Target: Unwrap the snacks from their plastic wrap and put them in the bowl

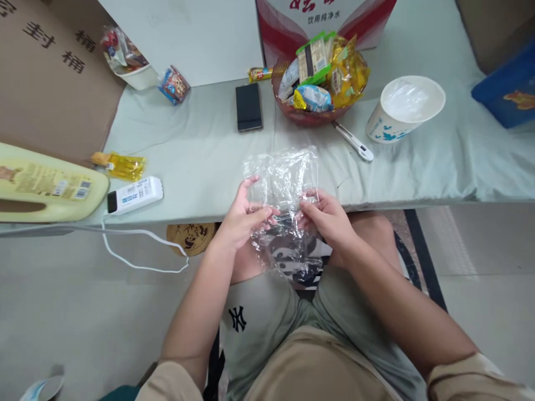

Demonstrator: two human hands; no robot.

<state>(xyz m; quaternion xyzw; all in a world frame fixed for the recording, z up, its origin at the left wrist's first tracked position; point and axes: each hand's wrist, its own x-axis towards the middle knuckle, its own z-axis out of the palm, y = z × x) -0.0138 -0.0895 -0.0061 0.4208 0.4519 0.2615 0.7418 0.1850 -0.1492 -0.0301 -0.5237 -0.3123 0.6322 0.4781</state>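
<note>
A clear, crinkled plastic bag is stretched between my hands, partly above the table edge and partly hanging over my lap. My left hand pinches its left side between thumb and fingers, with the index finger raised. On the other side, my right hand grips the bag between thumb and bent fingers. Through the film I see nothing inside it. Beyond the bag lie a white utility knife, a dark phone and a red bowl heaped with wrapped snacks.
At right stands a paper tub with clear plastic inside. A white power strip with a cord, a yellow packet and a cream jug are at left. Boxes line the back; a snack packet lies before them.
</note>
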